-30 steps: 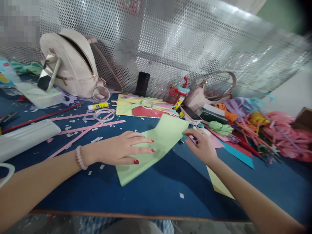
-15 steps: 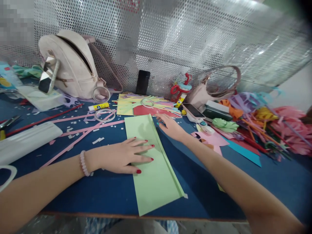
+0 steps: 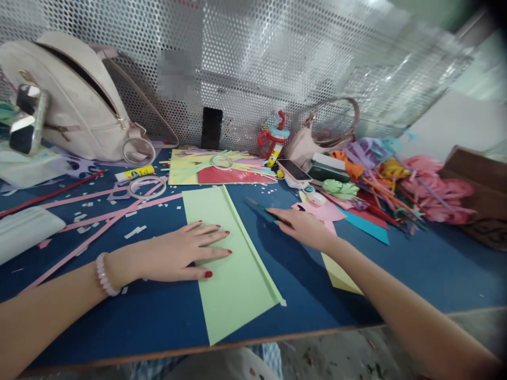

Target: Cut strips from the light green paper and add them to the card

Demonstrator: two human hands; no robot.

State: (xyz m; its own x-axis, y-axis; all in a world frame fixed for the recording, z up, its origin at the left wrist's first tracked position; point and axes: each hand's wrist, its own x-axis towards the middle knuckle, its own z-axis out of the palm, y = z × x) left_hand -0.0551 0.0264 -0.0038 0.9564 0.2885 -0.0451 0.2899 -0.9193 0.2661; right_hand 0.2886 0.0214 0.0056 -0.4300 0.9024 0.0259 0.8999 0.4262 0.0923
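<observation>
A light green sheet of paper (image 3: 233, 285) lies on the blue table, with a narrow folded strip along its right edge. My left hand (image 3: 186, 253) rests flat on its left half, fingers spread, a pale bead bracelet at the wrist. Just right of the sheet, my right hand (image 3: 303, 227) is closed on what look like scissors (image 3: 261, 207), their pointed tip toward the upper left and a dark green handle partly hidden under the fingers. A small white tab (image 3: 283, 303) shows at the strip's near end.
Behind the sheet lie paper strips and a tape roll (image 3: 221, 162). Left are a glue stick (image 3: 134, 173), another tape roll (image 3: 147, 187), paper scraps and a backpack (image 3: 79, 100). Right are a phone (image 3: 295, 171), yellow paper (image 3: 340, 274), coloured paper piles and a cardboard box (image 3: 479, 195).
My right hand has moved from the sheet's top right corner to the right and nearer, and now holds the scissors. My left hand stays on the paper. The view has turned right.
</observation>
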